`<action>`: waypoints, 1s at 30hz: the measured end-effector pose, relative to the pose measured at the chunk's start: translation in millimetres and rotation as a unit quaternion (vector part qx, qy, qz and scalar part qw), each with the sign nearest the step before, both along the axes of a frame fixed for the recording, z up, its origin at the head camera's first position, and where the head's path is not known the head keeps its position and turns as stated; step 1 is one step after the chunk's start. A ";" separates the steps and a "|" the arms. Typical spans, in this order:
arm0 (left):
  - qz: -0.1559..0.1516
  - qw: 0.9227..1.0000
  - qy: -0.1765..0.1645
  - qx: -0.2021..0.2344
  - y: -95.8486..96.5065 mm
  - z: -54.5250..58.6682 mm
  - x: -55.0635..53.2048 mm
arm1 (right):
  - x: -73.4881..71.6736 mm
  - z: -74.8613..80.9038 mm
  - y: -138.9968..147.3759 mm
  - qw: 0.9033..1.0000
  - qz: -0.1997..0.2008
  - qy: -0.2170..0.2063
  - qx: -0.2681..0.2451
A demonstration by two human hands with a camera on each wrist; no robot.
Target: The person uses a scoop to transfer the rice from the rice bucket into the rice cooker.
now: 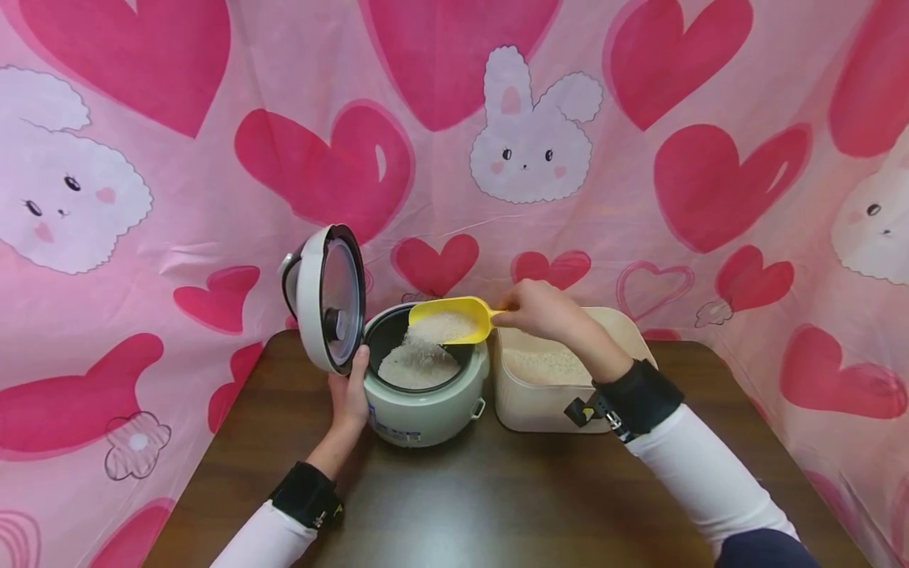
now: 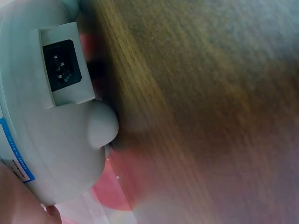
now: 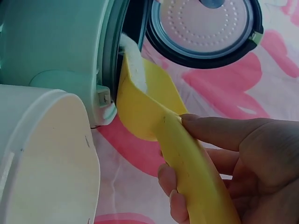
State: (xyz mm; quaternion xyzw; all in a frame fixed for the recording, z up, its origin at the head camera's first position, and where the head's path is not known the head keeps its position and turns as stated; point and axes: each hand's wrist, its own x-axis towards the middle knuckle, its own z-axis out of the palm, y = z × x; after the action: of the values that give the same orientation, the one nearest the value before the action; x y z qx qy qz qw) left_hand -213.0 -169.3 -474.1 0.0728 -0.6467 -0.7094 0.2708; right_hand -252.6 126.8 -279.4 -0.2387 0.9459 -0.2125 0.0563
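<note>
My right hand (image 1: 545, 317) grips the handle of a yellow scoop (image 3: 142, 105), its thumb along the top in the right wrist view. The scoop tilts over the open rice cooker (image 1: 419, 422), and white rice (image 1: 443, 325) slides off its front edge. Below, a heap of rice (image 1: 415, 371) lies in the dark inner pot. My left hand (image 1: 348, 398) rests against the cooker's left side, thumb pointing up near the rim; its other fingers are mostly hidden. The cooker's lid (image 1: 310, 308) stands raised on the left.
A cream-coloured bin (image 1: 543, 408) with rice inside stands right of the cooker, partly beneath my right forearm. Both sit on a dark wooden table (image 1: 454, 505). Behind hangs a pink cloth (image 1: 440, 213) with hearts and rabbits. The left wrist view shows the cooker's power socket (image 2: 61, 65).
</note>
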 end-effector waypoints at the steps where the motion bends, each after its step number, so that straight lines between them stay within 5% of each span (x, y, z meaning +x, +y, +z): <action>1: 0.000 1.000 0.003 0.002 -0.1 0.5 -0.3 | 0.1 -0.5 -1.2 1.000 -0.001 0.009 0.003; 16: -0.005 1.000 -0.005 -0.005 0.3 0.2 0.6 | 8.6 -6.5 -17.2 0.998 -0.011 0.062 -0.002; 30: -0.008 1.000 -0.009 -0.014 -0.3 0.1 1.7 | 4.4 -16.0 -4.7 0.998 -0.011 0.053 -0.031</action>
State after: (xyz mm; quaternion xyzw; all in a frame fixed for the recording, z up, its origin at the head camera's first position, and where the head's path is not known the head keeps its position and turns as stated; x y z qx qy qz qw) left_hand -211.3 -169.6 -474.1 0.0702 -0.6596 -0.7014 0.2608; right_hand -248.2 122.1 -295.4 -0.2406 0.9432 -0.2291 -0.0036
